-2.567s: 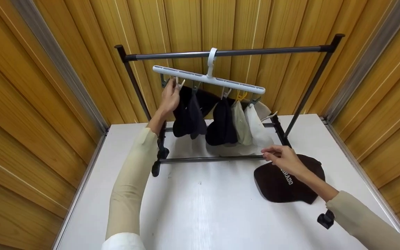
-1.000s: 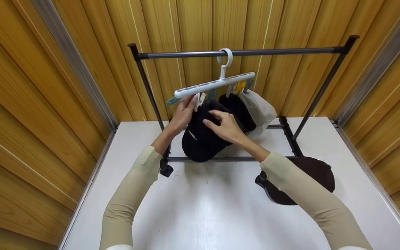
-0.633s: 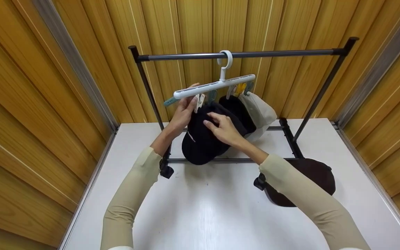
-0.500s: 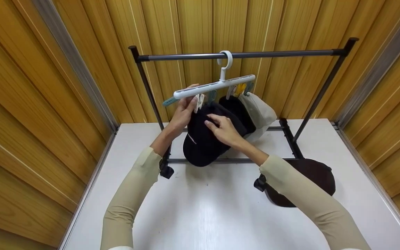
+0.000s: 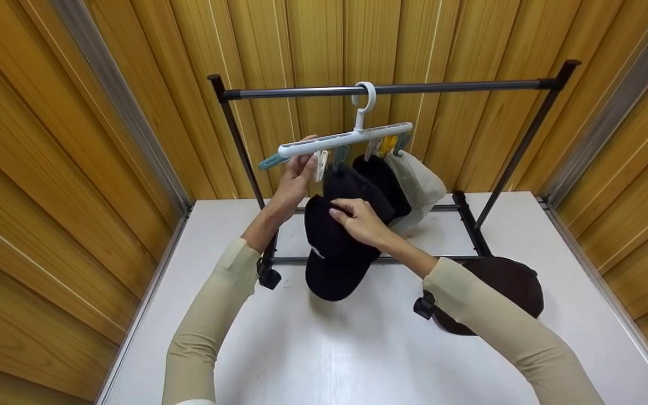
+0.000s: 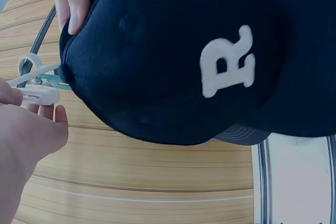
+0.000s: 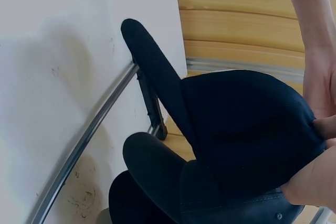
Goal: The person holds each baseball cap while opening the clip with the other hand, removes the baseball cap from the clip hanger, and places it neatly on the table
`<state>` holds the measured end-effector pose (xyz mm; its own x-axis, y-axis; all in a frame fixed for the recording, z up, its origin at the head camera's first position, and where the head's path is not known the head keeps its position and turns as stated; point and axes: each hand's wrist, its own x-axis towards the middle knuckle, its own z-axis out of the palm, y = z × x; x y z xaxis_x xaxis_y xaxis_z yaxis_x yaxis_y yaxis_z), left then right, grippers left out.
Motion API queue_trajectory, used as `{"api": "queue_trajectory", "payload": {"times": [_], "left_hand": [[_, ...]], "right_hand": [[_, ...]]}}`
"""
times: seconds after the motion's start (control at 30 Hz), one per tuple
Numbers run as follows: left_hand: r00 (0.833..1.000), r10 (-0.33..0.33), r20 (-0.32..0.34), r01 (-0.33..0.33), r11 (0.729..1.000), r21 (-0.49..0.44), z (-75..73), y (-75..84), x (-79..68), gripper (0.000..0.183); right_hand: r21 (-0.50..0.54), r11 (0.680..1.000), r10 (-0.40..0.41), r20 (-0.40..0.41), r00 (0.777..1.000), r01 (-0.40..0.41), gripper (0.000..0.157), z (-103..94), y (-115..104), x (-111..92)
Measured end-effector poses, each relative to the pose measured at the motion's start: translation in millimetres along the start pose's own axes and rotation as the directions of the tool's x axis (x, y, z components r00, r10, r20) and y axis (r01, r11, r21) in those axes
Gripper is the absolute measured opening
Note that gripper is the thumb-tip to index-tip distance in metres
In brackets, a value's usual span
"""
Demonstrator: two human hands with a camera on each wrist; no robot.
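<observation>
A dark navy baseball cap with a white letter R hangs from my right hand, which pinches its crown between thumb and fingers. The cap is just below the clips and apart from them. My left hand pinches a white clip near the left end of a white hanger. Behind the held cap, another dark cap hangs from a teal clip. Farther right hang a black cap and a pale cap.
The hanger hooks over the top bar of a dark metal rack standing on a white table. A dark brown cap lies at the right, partly under my right sleeve. Wood-panelled walls surround the table.
The hanger swung round, its left end toward me, and my right hand came from the right to the navy cap. Lately that cap has come down out of the white clip in my right hand.
</observation>
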<state>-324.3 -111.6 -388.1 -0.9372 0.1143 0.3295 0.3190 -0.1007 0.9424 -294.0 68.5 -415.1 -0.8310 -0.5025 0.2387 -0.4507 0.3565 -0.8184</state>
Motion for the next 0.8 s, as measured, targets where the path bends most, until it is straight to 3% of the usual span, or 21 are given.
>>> {"api": "queue_trajectory", "payload": {"times": [0.2, 0.47, 0.8], "left_hand": [[0.995, -0.098, -0.028, 0.099, 0.995, 0.032, 2.0, -1.2, 0.3, 0.054], [0.999, -0.048, -0.001, 0.048, 0.996, 0.074, 0.5, -4.2, -2.2, 0.042], [0.998, -0.053, -0.039, 0.057, 0.991, 0.120, -10.2, -11.8, -5.6, 0.033]], "right_hand": [[0.000, 0.999, 0.036, 0.034, 0.999, -0.036, 0.028, -3.9, -4, -13], [0.108, 0.973, 0.197, 0.080, 0.977, -0.205, 0.026, -20.1, -7, -33], [0.241, 0.928, 0.273, 0.075, 0.959, -0.284, 0.035, -47.9, -3, -60]]}}
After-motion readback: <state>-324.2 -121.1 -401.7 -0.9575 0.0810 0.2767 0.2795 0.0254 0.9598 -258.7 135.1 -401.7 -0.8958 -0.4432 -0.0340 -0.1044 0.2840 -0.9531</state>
